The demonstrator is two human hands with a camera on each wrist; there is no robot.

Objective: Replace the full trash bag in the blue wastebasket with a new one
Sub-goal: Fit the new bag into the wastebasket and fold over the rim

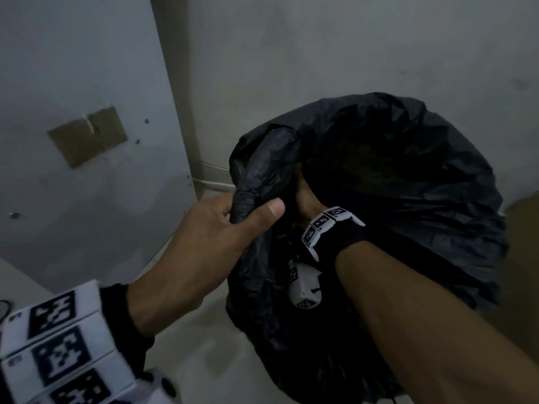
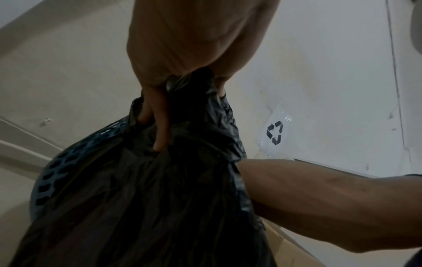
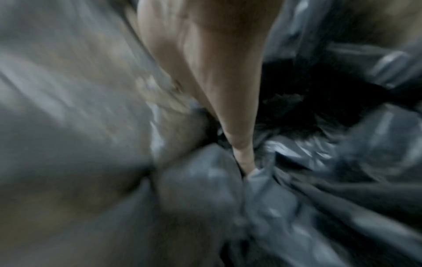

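Observation:
A black trash bag (image 1: 408, 199) stands open-mouthed in front of me, billowed wide. My left hand (image 1: 253, 220) grips a bunched fold of its rim at the left, thumb on top. From the left wrist the fingers (image 2: 160, 115) curl round the gathered plastic (image 2: 160, 198), and the blue perforated wastebasket (image 2: 52, 173) shows behind the bag at the left. My right hand (image 1: 306, 196) reaches down inside the bag's mouth, dim and half hidden. The blurred right wrist view shows a straight finger (image 3: 242, 148) touching the crumpled plastic (image 3: 319, 180) inside.
Grey walls meet in a corner behind the bag, with a brown tape patch (image 1: 87, 135) on the left wall. A cardboard box (image 1: 522, 258) stands at the right. A clear sheet with a recycling mark (image 2: 275, 132) lies near the wall. Bare floor (image 1: 189, 345) is below.

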